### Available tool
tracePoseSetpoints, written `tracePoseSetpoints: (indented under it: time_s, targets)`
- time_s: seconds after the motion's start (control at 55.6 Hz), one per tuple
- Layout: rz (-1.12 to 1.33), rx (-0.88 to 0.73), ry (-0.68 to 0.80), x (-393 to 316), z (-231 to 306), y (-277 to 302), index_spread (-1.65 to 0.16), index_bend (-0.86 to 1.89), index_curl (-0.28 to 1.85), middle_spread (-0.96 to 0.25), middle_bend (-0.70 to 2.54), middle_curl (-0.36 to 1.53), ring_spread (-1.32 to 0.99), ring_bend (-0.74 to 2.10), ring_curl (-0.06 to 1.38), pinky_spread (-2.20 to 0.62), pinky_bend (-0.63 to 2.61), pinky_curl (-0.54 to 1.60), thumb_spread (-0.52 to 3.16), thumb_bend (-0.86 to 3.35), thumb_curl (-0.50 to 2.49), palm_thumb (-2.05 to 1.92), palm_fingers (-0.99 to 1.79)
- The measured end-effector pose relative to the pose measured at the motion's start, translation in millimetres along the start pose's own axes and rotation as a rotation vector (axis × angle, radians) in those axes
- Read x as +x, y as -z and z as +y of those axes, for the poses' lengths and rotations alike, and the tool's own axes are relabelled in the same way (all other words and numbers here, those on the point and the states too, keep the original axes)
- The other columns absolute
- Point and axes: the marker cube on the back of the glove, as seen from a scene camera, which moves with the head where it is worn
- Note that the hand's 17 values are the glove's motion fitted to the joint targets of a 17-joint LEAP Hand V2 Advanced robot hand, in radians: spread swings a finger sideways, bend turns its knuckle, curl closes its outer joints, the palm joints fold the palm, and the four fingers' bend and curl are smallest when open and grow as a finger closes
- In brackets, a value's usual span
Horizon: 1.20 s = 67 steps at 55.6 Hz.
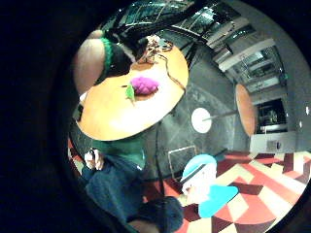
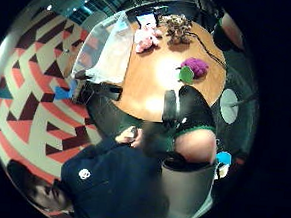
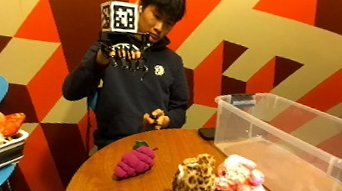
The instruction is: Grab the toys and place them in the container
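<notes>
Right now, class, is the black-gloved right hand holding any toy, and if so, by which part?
Nothing is held. The black-gloved right hand is raised at chest height, fingers hanging loosely curled. The purple plush grape toy lies untouched on the round wooden table.

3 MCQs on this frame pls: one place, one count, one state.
1. Where is the purple grape plush?
A. in the container
B. on the table
C. in the hand

2. How many plush toys are on the round table?
A. one
B. three
C. five

3. The clear plastic container is:
A. lidded
B. overturned
C. open-topped, no toys inside

Key: B, it lies on the wood beside the leopard plush; B, grape, leopard and pink plush; C, no lid, bare bottom, while the gloved right hand is raised at chest height.
</notes>
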Motion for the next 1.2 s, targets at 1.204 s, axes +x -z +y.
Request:
tracePoseSetpoints:
  time_s: [1.204]
  targets:
    - [0.036, -0.111, 0.021, -34, -68, 10, -0.19, 0.19, 0.38, -0.05, 0.32, 0.31, -0.12, 0.47, 0.17, -0.03, 0.56, 0.3, 1.59, 0.27, 0.3, 0.13, 0.47]
